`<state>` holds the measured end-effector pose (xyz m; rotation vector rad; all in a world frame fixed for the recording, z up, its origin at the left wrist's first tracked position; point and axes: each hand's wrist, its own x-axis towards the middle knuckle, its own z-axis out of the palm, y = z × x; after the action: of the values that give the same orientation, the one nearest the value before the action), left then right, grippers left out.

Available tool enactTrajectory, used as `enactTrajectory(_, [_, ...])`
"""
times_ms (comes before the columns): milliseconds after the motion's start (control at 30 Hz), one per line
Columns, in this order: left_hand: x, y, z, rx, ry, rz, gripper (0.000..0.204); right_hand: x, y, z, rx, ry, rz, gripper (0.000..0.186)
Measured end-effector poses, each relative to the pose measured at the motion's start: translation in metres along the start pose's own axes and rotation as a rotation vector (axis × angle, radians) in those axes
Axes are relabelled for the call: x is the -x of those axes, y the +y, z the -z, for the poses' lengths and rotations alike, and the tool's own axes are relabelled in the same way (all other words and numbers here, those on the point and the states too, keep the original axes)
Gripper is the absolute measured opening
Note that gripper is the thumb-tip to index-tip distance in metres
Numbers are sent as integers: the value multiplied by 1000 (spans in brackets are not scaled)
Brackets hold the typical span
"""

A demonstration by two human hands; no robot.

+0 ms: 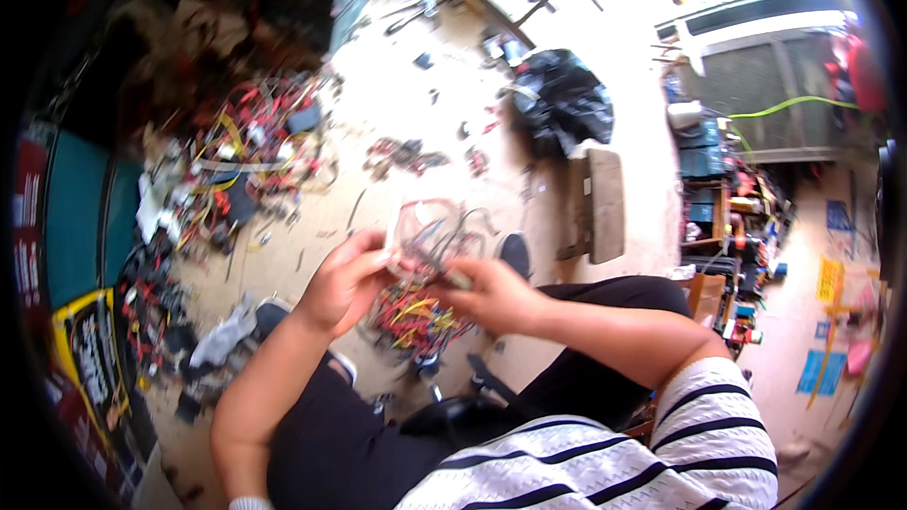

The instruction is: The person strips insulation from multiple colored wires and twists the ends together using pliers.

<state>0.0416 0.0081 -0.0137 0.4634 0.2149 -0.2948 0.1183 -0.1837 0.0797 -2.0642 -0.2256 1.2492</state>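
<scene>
A loose bundle of thin grey, white and reddish wires (442,244) is held up in front of me, between my two hands. My left hand (345,279) is closed, with thumb and fingers pinching the bundle's left side. On the other side my right hand (496,295) has its fingers wrapped round the wires; the fingertips are partly hidden. Just below them, on the floor between my legs, is a heap of red and yellow wires (420,323).
A large tangled wire pile (250,146) covers the floor at left, with dark scraps (156,312) nearer. Ahead stand a black plastic bag (562,99) and a wooden block (605,206). Cluttered shelves (727,217) are at right; a yellow-edged black sack (90,349) lies at left.
</scene>
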Motion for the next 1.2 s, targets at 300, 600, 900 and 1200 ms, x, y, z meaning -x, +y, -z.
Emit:
enactTrajectory(300, [8, -13, -17, 284, 191, -69, 24, 11, 1, -21, 99, -128, 111, 27])
enactTrajectory(600, [35, 38, 41, 532, 565, -342, 17, 32, -28, -33, 330, -368, 287, 17])
enactTrajectory(900, [100, 6, 157, -933, 1080, -83, 26, 52, 21, -12, 1018, -635, 1, 32])
enactTrajectory(1200, [-26, 8, -9, -674, 116, -408, 40, 50, 10, -7, 794, -498, 109, 27])
